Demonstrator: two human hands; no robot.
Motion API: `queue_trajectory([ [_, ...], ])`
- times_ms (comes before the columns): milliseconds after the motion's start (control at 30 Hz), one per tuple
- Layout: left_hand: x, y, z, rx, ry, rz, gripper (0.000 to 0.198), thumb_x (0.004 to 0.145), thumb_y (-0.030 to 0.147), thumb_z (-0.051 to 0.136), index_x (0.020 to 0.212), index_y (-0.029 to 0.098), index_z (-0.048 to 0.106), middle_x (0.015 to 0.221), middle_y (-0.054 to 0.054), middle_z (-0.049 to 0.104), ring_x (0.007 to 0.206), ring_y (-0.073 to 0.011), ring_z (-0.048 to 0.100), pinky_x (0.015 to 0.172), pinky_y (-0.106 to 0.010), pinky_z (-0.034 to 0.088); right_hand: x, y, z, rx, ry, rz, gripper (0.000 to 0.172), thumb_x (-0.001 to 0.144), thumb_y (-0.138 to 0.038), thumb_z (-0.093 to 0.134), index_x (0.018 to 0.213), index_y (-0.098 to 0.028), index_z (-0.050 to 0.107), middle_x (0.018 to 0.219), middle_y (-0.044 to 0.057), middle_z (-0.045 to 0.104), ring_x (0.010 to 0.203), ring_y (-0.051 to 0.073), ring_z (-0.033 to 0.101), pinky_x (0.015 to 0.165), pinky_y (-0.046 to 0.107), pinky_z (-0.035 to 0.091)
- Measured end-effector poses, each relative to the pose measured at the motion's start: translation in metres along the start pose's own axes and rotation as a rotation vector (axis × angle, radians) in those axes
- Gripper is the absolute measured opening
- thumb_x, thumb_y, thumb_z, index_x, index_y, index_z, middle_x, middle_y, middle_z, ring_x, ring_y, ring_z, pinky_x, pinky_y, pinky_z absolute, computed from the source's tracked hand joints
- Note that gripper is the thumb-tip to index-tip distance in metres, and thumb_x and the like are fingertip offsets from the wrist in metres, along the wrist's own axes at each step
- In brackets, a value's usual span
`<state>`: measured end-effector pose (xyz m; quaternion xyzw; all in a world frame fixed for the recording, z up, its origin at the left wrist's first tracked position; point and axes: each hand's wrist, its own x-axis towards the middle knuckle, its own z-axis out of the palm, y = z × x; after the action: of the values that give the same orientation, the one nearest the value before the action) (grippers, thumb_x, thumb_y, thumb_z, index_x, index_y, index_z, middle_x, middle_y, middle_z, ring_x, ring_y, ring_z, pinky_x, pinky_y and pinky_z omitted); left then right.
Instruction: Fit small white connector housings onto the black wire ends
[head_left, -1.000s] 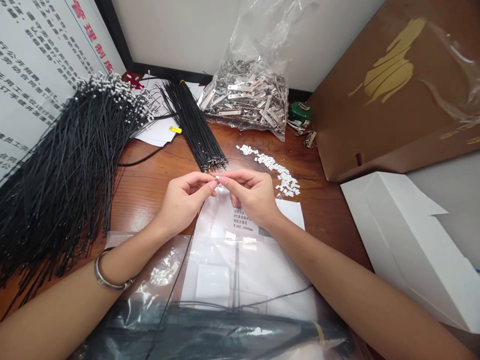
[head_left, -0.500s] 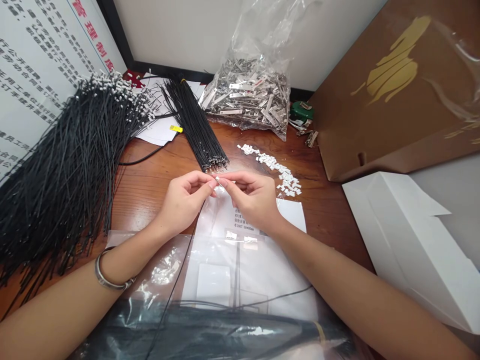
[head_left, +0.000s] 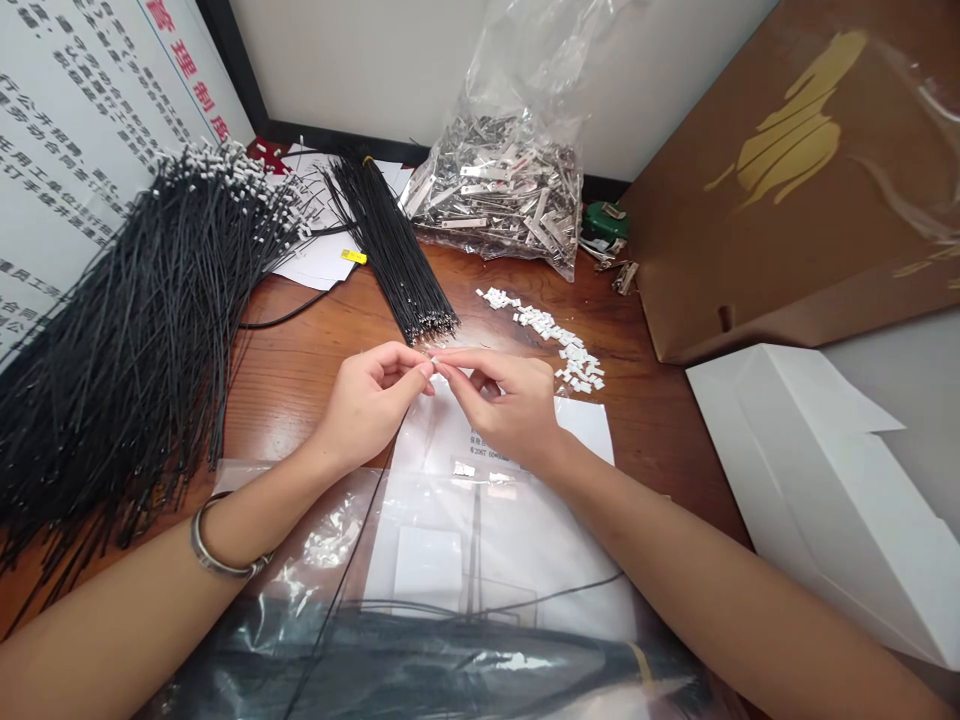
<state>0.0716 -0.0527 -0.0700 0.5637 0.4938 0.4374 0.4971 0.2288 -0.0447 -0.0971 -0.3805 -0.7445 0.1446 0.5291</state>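
Both hands meet fingertip to fingertip at the middle of the table. My left hand is closed, its thumb and forefinger pinching the end of a thin black wire, which trails down toward me. A tiny white connector housing shows where the fingertips meet, pinched by my closed right hand. Fingers partly hide the wire's end, so I cannot tell how far it sits in the housing. Just beyond my hands lies a bundle of black wires. Loose white connector housings are scattered to the right.
At left leans a large heap of black wires with white ends. A clear bag of metal strips stands behind. A brown box and white carton flank the right. Bagged wires lie over printed paper in front.
My right fingers have shifted slightly at the housing, and less of the white piece shows between the fingertips. The left hand stays nearly still.
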Motion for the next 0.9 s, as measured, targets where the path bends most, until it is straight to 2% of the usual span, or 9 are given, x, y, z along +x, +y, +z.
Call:
queue_trajectory([
  [167, 0.0003, -0.005, 0.0001, -0.006, -0.002, 0.05, 0.01, 0.08, 0.026, 0.065, 0.077, 0.017, 0.067, 0.068, -0.001, 0.069, 0.063, -0.0123, 0.061, 0.06, -0.024, 0.048, -0.0001, -0.0005, -0.0001, 0.04, -0.025, 0.063, 0.013, 0.083, -0.015, 0.061, 0.087, -0.017, 0.074, 0.085, 0.005, 0.077, 0.044, 0.007, 0.054, 0.042, 0.022, 0.042],
  [367, 0.0005, -0.0084, 0.0001, 0.009, 0.005, 0.051, 0.013, 0.081, 0.029, 0.065, 0.081, 0.018, 0.071, 0.074, -0.003, 0.072, 0.067, -0.0144, 0.064, 0.06, -0.025, 0.049, 0.0023, -0.0049, -0.0022, 0.129, -0.076, 0.313, 0.013, 0.082, -0.023, 0.064, 0.084, -0.016, 0.074, 0.057, 0.0, 0.068, 0.039, 0.006, 0.042, 0.038, 0.021, 0.032],
  [467, 0.0002, -0.0071, 0.0003, -0.002, 0.011, 0.029, 0.013, 0.08, 0.03, 0.066, 0.079, 0.018, 0.071, 0.074, -0.003, 0.072, 0.065, -0.0137, 0.062, 0.057, -0.024, 0.048, 0.0034, -0.007, -0.0034, 0.197, -0.102, 0.407, 0.014, 0.082, -0.026, 0.064, 0.083, -0.015, 0.074, 0.053, -0.001, 0.063, 0.039, 0.006, 0.042, 0.038, 0.022, 0.03],
  [700, 0.0004, -0.001, 0.0004, -0.048, 0.052, -0.069, 0.014, 0.076, 0.029, 0.069, 0.077, 0.016, 0.07, 0.068, -0.003, 0.071, 0.046, -0.0085, 0.05, 0.041, -0.022, 0.038, 0.0045, -0.0084, -0.0017, 0.359, -0.114, 0.568, 0.017, 0.081, -0.032, 0.067, 0.083, -0.017, 0.072, 0.057, -0.001, 0.063, 0.042, 0.006, 0.043, 0.039, 0.022, 0.03],
  [900, 0.0015, 0.0005, 0.0012, -0.117, 0.046, -0.073, 0.012, 0.072, 0.026, 0.072, 0.077, 0.016, 0.068, 0.069, -0.003, 0.07, 0.048, -0.0083, 0.051, 0.042, -0.021, 0.039, 0.0097, -0.007, -0.0018, 0.468, -0.056, 0.62, 0.013, 0.075, -0.029, 0.071, 0.077, -0.016, 0.07, 0.066, -0.001, 0.064, 0.046, 0.005, 0.043, 0.042, 0.022, 0.032],
])
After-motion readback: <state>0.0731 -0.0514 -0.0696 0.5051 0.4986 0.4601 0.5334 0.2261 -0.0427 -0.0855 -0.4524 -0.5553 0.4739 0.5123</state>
